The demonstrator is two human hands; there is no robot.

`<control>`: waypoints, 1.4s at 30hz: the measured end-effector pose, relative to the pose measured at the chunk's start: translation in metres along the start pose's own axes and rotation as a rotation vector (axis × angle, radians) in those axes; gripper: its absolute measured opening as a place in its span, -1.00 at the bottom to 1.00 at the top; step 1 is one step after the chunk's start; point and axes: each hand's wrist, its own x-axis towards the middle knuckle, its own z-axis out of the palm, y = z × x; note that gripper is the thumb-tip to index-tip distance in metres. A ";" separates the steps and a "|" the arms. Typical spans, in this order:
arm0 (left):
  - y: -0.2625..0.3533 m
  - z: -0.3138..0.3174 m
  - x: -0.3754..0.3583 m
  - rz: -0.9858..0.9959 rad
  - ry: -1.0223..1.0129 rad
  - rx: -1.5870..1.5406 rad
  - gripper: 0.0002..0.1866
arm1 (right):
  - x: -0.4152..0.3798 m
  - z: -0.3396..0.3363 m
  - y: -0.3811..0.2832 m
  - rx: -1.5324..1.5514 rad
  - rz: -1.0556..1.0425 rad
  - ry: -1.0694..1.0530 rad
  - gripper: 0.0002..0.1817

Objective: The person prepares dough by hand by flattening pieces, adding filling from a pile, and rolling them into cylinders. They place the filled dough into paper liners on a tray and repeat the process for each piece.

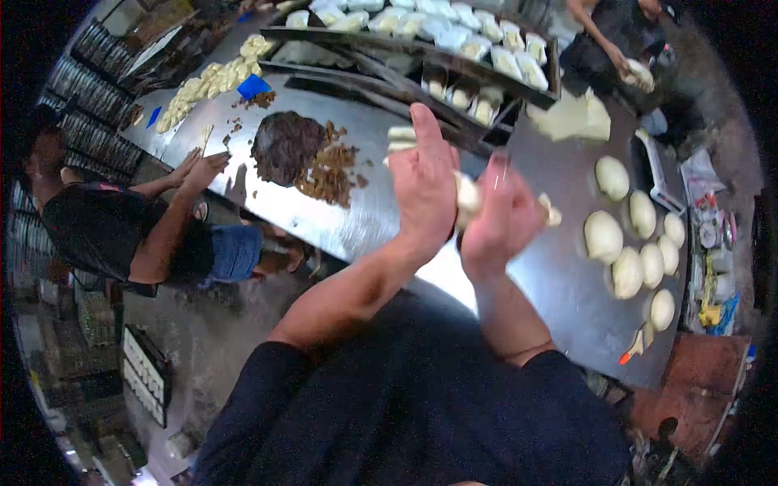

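Note:
A pale strip of dough [468,199] shows between my two hands, held just above the metal table. My left hand [423,188] is closed around it, with one digit pointing up. My right hand [501,215], smeared by motion, is closed on the dough too. A dough end [553,212] sticks out past my right hand. Beyond my left hand, more pale dough [400,139] is partly hidden by it. The fingers' undersides and most of the held dough are out of sight.
Several dough balls [604,236] sit at right, near a brush [636,347]. Left are a dark brown mound [285,148], brown crumbs [331,174] and small dough pieces [212,89]. Behind stand trays of wrapped dough [519,66]. One co-worker [105,231] works at left, another [620,49] at back right.

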 end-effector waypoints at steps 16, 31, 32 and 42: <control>-0.205 -0.212 0.012 0.670 -0.846 1.760 -0.25 | -0.060 -0.038 0.162 -0.412 0.066 -0.332 -0.61; -0.104 -0.346 -0.003 0.158 -0.045 0.916 -0.76 | 0.021 0.268 0.347 -0.453 -0.325 -0.998 -0.67; -0.099 -0.352 -0.001 0.161 -0.047 0.918 -0.76 | 0.022 0.297 0.373 -0.458 -0.437 -1.037 -0.71; -0.079 -0.379 0.023 0.107 0.097 0.958 -0.81 | 0.027 0.297 0.346 -0.803 -0.089 -1.343 -0.82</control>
